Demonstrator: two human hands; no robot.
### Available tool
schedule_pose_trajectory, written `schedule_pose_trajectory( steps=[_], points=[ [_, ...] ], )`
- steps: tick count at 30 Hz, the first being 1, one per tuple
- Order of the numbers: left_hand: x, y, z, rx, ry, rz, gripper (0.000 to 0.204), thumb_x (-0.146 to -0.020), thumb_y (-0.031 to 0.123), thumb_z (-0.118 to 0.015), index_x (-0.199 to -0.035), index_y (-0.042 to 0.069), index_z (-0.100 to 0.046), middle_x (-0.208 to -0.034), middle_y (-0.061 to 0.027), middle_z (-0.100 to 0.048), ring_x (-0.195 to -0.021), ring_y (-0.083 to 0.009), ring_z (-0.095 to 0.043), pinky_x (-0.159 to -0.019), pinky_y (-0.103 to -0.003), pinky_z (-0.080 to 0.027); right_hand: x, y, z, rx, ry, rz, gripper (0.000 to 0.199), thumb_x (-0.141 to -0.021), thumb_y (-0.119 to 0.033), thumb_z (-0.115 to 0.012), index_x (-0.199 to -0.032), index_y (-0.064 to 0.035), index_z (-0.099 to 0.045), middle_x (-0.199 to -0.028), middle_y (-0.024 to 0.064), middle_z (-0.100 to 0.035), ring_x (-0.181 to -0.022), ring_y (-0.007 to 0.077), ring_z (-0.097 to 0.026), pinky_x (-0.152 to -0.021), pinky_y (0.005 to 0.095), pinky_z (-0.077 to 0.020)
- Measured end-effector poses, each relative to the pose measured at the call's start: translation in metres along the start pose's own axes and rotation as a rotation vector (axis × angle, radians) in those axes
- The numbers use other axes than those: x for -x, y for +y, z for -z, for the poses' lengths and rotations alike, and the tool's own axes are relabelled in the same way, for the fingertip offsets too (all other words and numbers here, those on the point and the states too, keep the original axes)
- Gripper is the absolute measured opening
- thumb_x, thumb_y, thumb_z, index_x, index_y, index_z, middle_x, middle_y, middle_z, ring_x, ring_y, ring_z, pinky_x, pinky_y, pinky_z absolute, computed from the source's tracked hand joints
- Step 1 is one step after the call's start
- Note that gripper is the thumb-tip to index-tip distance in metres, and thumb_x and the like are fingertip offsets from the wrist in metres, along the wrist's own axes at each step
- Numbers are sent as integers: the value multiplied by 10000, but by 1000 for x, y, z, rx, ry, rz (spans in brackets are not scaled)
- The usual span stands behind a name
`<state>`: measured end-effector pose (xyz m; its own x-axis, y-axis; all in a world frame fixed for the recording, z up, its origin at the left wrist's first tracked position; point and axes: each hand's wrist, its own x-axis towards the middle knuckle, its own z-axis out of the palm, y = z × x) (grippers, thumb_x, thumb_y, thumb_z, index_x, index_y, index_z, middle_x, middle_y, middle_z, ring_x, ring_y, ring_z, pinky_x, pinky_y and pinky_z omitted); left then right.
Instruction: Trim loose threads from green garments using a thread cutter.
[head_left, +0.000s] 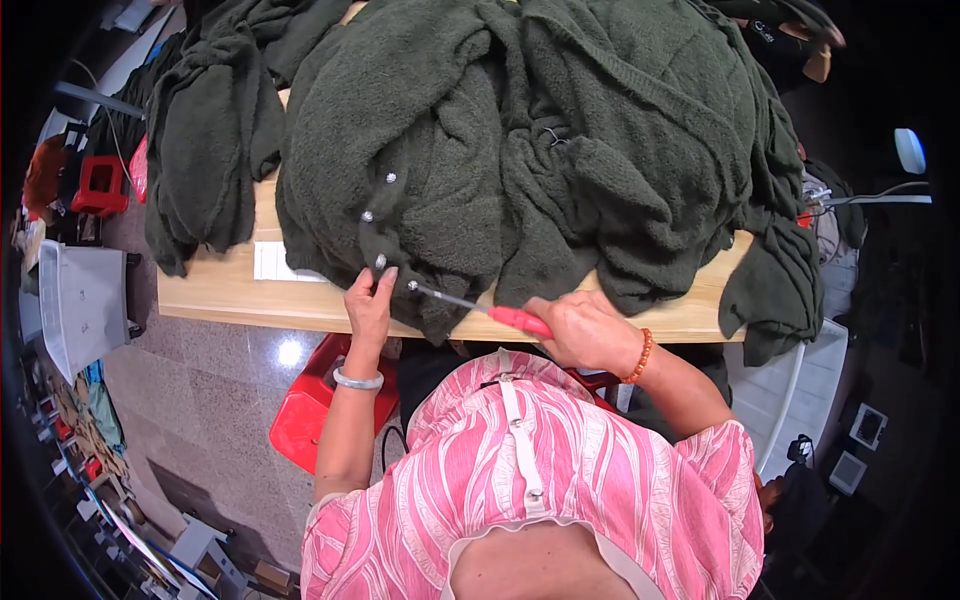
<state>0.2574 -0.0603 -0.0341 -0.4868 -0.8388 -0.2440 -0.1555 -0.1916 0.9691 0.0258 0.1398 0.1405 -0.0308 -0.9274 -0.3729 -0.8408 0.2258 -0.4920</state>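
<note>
Dark green knit garments lie heaped on the wooden table in front of me. Down the near one runs a row of shiny silver buttons. My left hand pinches the garment's edge beside one of these buttons, thumb and fingers closed on the knit. In my right hand is a red-handled tool with a thin metal shaft, pointing left. Its tip reaches a silver button just right of my left fingers; whether it touches cannot be made out.
The wooden tabletop shows along its near edge, with a white paper on it. More green knitwear hangs over at left. Below stand a red stool and, farther left, a white bin. Another white bin is at right.
</note>
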Motion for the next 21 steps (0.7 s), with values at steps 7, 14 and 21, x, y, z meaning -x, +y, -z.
schedule_pose_trajectory(
  steps=[7, 14, 21],
  points=[
    [2, 10, -19, 567, 22, 100, 198, -947, 116, -652, -1123, 25, -661, -1043, 0, -684, -902, -92, -616, -826, -263, -497, 4, 2, 8, 17, -63, 51, 191, -793, -136, -601, -914, 11, -619, -681, 218, -648, -700, 387, -674, -625, 487, -515],
    [3, 7, -17, 633, -30, 223, 185, -951, 111, -645, -1122, 42, -647, -1035, -10, -684, -916, -101, -623, -831, -269, -508, 6, 8, 8, -51, 87, -53, 173, -815, -149, -613, -924, -16, -604, -681, 213, -644, -698, 398, -662, -636, 499, -509],
    [-4, 33, -4, 157, 37, 350, 186, -962, 136, -635, -1127, 62, -592, -1029, -3, -669, -887, -84, -622, -768, -264, -513, 11, 23, -3, -37, 77, -43, 232, -854, -201, -626, -1040, -63, -613, -756, 191, -661, -777, 359, -669, -679, 464, -509]
  ],
)
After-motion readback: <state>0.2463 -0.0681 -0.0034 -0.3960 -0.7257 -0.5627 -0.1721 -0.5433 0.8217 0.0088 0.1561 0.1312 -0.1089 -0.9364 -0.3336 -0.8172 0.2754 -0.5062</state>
